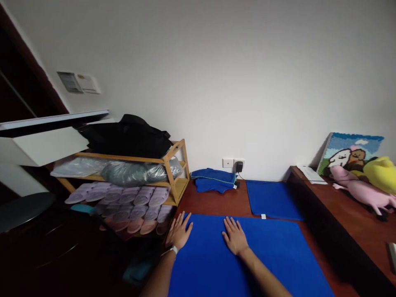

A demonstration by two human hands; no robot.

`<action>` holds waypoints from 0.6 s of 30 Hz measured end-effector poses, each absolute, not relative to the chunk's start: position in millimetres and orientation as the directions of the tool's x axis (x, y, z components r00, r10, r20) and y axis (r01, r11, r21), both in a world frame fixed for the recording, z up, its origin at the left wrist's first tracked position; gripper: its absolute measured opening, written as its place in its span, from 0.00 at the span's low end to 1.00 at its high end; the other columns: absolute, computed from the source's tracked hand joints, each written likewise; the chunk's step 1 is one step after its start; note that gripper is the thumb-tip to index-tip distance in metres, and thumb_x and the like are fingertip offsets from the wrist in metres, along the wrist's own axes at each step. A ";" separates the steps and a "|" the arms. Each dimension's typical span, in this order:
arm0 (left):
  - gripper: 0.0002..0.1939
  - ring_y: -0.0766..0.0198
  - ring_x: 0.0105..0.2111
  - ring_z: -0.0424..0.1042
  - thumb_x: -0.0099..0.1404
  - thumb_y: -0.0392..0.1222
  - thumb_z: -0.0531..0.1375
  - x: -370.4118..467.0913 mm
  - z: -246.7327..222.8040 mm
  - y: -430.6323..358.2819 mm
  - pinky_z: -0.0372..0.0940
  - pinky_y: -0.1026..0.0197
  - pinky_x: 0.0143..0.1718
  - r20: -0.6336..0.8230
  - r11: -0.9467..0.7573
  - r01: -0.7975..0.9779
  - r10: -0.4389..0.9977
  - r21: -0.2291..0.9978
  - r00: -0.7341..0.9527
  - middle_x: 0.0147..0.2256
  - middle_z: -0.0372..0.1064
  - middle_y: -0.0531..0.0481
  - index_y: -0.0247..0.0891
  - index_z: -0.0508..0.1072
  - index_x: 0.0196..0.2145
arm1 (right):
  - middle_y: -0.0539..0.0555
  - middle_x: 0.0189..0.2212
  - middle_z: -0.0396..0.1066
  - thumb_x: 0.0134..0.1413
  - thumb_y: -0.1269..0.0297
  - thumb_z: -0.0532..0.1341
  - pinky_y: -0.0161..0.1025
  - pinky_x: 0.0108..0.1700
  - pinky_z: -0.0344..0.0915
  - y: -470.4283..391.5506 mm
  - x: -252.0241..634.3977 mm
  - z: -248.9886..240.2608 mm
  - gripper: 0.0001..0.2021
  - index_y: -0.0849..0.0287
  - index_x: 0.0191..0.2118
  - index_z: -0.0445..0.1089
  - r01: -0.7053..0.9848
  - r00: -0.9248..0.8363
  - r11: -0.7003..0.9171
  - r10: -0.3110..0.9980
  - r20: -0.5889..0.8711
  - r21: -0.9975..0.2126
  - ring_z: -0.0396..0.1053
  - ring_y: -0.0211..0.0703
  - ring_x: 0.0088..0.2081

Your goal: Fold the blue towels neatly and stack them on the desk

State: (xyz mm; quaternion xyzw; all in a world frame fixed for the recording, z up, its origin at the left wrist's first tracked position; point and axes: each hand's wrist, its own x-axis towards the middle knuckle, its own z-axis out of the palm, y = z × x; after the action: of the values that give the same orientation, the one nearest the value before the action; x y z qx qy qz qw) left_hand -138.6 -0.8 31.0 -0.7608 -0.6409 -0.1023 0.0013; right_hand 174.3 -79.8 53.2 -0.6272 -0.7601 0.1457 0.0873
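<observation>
A large blue cloth (207, 264) lies spread flat on the reddish-brown wooden table (213, 202). My left hand (179, 232) rests at the cloth's far left corner, fingers stretched out, with a watch band on the wrist. Flat on the cloth nearer its middle, my right hand (235, 237) has its fingers spread. Beyond the hands, a folded blue cloth (272, 200) with a white tag lies at the back right. A crumpled pile of blue cloth (213, 180) with a green edge sits against the wall.
To the left stands a wooden rack (175, 181) with several purple slippers (144, 197), plastic-wrapped bundles (133, 171) and a black bag (126, 136). A charger (239, 166) is plugged into the wall. A raised ledge at right holds plush toys (359, 187) and a tufted picture (349, 152).
</observation>
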 end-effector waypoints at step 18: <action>0.30 0.56 0.71 0.50 0.74 0.55 0.48 -140.0 26.7 4.7 0.45 0.46 0.71 0.166 -0.149 0.982 0.978 0.117 0.129 0.72 0.49 0.44 0.47 0.58 0.70 | 0.46 0.70 0.56 0.56 0.39 0.38 0.59 0.71 0.46 -141.9 487.4 -23.6 0.39 0.40 0.72 0.52 0.859 0.460 -0.422 0.885 0.074 -0.289 0.44 0.57 0.73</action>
State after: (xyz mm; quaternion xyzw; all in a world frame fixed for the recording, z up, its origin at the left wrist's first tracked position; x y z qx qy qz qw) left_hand -140.0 4.7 26.7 -0.7513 -0.6520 -0.1013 0.0104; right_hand 487.4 -141.9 -23.6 -0.8421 -0.5178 0.0445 0.1442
